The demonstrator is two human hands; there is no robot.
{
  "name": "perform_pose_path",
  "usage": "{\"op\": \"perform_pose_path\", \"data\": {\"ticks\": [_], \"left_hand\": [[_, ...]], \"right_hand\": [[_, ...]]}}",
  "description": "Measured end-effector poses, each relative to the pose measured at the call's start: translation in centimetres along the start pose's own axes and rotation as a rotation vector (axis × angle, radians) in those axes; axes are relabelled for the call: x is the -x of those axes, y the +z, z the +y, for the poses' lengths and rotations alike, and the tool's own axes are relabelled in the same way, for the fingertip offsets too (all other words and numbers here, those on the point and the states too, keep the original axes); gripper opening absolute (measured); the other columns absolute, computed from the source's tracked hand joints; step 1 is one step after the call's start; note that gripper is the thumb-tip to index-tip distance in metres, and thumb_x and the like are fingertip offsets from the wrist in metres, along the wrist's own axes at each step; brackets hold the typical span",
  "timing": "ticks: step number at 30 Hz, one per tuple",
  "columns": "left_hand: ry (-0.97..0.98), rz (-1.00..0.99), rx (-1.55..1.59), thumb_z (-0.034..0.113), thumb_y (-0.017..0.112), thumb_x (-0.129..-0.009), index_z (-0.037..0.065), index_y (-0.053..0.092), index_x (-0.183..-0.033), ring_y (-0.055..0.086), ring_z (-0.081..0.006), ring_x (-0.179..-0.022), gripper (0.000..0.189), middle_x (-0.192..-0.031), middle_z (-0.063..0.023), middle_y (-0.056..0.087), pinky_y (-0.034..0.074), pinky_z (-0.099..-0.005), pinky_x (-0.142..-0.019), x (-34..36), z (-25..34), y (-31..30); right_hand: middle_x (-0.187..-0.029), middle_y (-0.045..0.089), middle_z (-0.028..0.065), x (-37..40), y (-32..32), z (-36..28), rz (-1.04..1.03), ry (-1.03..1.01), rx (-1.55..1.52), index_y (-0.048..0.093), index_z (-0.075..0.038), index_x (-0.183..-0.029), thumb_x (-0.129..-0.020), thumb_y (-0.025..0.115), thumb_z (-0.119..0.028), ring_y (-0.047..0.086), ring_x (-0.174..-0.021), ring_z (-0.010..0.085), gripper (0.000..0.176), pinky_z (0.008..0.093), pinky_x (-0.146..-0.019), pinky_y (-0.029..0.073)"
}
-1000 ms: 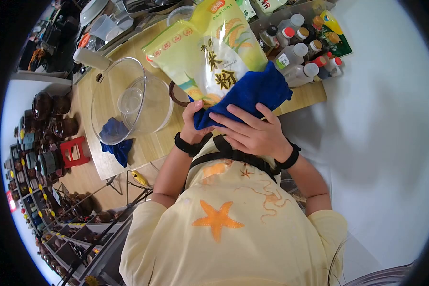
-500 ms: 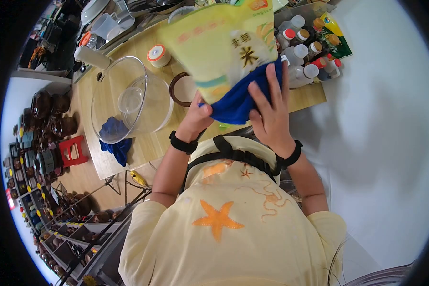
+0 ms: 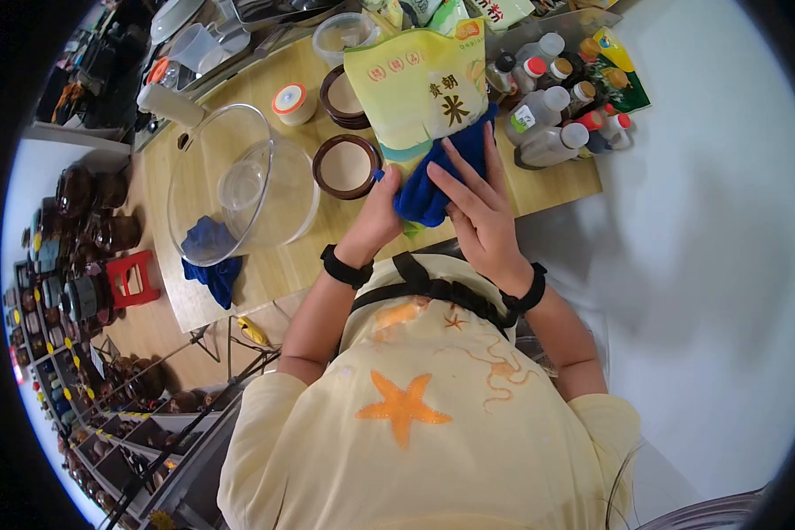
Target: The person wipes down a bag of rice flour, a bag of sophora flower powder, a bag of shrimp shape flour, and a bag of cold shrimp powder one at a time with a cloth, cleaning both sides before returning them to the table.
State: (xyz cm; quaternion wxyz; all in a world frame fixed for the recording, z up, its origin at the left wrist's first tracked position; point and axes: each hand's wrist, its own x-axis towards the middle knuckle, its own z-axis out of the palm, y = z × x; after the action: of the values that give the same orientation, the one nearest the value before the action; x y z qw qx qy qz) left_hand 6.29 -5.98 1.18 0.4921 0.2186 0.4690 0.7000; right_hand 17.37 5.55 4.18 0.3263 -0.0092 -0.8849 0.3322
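Note:
A yellow-green rice bag [image 3: 406,84] is held up over the front of the wooden table. My left hand [image 3: 382,210] grips its lower left corner, fingers partly hidden behind the bag. Against the bag's lower front lies a dark blue cloth [image 3: 426,190]. My right hand [image 3: 481,212] presses flat on this cloth with its fingers spread. Just left of the bag are a brown-rimmed round dish [image 3: 346,166] and stacked similar dishes [image 3: 343,93].
Clear bowls [image 3: 305,199] stand on the table's left side, near another blue cloth [image 3: 216,281]. A white jar with an orange-rimmed lid [image 3: 293,104] is behind them. Several bottles [image 3: 539,110] crowd the back right. A red stool [image 3: 135,278] stands beyond the left edge.
The bag has moved down and become smaller in view, uncovering dishes and a plastic tub behind it. Both hands shifted slightly, the right one leftward with the cloth.

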Motion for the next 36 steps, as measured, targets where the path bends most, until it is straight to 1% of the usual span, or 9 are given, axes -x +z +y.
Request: {"op": "perform_pose_path", "data": {"ticks": [3, 6, 10, 14, 17, 18, 22, 31, 36], "left_hand": [[0.147, -0.128, 0.233, 0.068, 0.012, -0.085, 0.010, 0.016, -0.142, 0.029, -0.0244, -0.131, 0.081, -0.144, -0.0109, 0.026, 0.023, -0.0385, -0.109, -0.7, -0.6, -0.4], [0.198, -0.197, 0.309, 0.055, 0.020, -0.093, 0.010, 0.016, -0.142, 0.031, -0.0222, -0.130, 0.067, -0.143, -0.0093, 0.026, 0.026, -0.0365, -0.107, -1.4, -0.6, -0.3], [0.226, -0.036, -0.017, 0.020, 0.040, -0.096, 0.006, 0.019, -0.140, 0.036, -0.0137, -0.122, 0.051, -0.137, -0.0062, 0.034, 0.031, -0.0278, -0.101, -1.4, -0.3, 0.1], [0.349, -0.051, -0.113, 0.015, 0.049, -0.092, 0.006, 0.021, -0.140, 0.037, -0.0148, -0.123, 0.056, -0.137, -0.0066, 0.034, 0.033, -0.0295, -0.100, -1.7, -1.8, -0.9], [0.338, -0.079, -0.072, 0.014, 0.052, -0.089, 0.006, 0.023, -0.139, 0.037, -0.0160, -0.123, 0.058, -0.137, -0.0071, 0.034, 0.033, -0.0310, -0.101, -1.0, -0.7, -1.1], [0.324, -0.082, -0.038, 0.014, 0.053, -0.089, 0.006, 0.023, -0.139, 0.037, -0.0163, -0.123, 0.059, -0.137, -0.0073, 0.034, 0.033, -0.0312, -0.101, -0.7, -0.6, -1.3], [0.271, -0.104, 0.075, 0.014, 0.056, -0.086, 0.006, 0.024, -0.139, 0.036, -0.0178, -0.124, 0.062, -0.137, -0.0080, 0.034, 0.032, -0.0322, -0.101, 0.0, -0.6, -2.1], [0.232, -0.181, 0.012, 0.014, 0.064, -0.080, 0.007, 0.026, -0.139, 0.035, -0.0211, -0.125, 0.070, -0.138, -0.0095, 0.035, 0.031, -0.0345, -0.102, 0.0, 0.6, -1.2], [0.314, -0.140, -0.166, 0.014, 0.068, -0.077, 0.007, 0.026, -0.138, 0.035, -0.0229, -0.126, 0.074, -0.138, -0.0103, 0.035, 0.031, -0.0358, -0.103, -0.2, 0.4, -0.8]], "right_hand": [[-0.139, 0.038, 0.0080, -0.9, 0.3, -0.8, 0.039, 0.071, -0.158, 0.050, -0.016, -0.127, -0.085, 0.046, -0.003, 0.015, -0.133, 0.0436, 0.044, 0.0542, -0.105, 0.007], [-0.141, 0.035, 0.0097, -2.0, 0.6, -1.5, 0.103, 0.087, -0.291, 0.045, -0.012, -0.131, -0.086, 0.043, -0.001, 0.012, -0.135, 0.0413, 0.046, 0.0513, -0.106, 0.003], [-0.143, 0.031, 0.0102, -4.2, 0.1, -2.9, 0.131, 0.130, -0.514, 0.041, -0.010, -0.134, -0.087, 0.040, -0.001, 0.010, -0.137, 0.0364, 0.047, 0.0465, -0.107, 0.000], [-0.143, 0.031, 0.0085, -5.2, -0.2, -2.7, 0.053, 0.047, -0.499, 0.041, -0.012, -0.133, -0.087, 0.045, -0.006, 0.011, -0.137, 0.0338, 0.047, 0.0486, -0.107, 0.001], [-0.142, 0.035, 0.0042, -5.3, -0.5, -3.0, -0.182, -0.027, -0.234, 0.043, -0.016, -0.132, -0.086, 0.051, -0.013, 0.013, -0.137, 0.0332, 0.047, 0.0530, -0.105, 0.003], [-0.139, 0.039, -0.0005, -5.2, -0.3, -3.2, -0.225, -0.083, -0.101, 0.046, -0.021, -0.129, -0.082, 0.057, -0.019, 0.021, -0.135, 0.0298, 0.048, 0.0577, -0.104, 0.010], [-0.137, 0.041, -0.0035, -4.4, -0.2, -3.6, -0.306, -0.190, 0.092, 0.050, -0.025, -0.125, -0.078, 0.060, -0.022, 0.033, -0.129, 0.0252, 0.048, 0.0559, -0.101, 0.023], [-0.139, 0.038, -0.0049, -4.6, -1.4, -2.5, -0.324, -0.146, 0.199, 0.046, -0.030, -0.129, -0.084, 0.052, -0.037, 0.032, -0.130, 0.0241, 0.046, 0.0531, -0.101, 0.024], [-0.138, 0.040, -0.0065, -5.3, -1.7, -2.3, -0.286, -0.161, 0.400, 0.050, -0.030, -0.127, -0.086, 0.049, -0.033, 0.032, -0.130, 0.0215, 0.042, 0.0460, -0.105, 0.015]]}}
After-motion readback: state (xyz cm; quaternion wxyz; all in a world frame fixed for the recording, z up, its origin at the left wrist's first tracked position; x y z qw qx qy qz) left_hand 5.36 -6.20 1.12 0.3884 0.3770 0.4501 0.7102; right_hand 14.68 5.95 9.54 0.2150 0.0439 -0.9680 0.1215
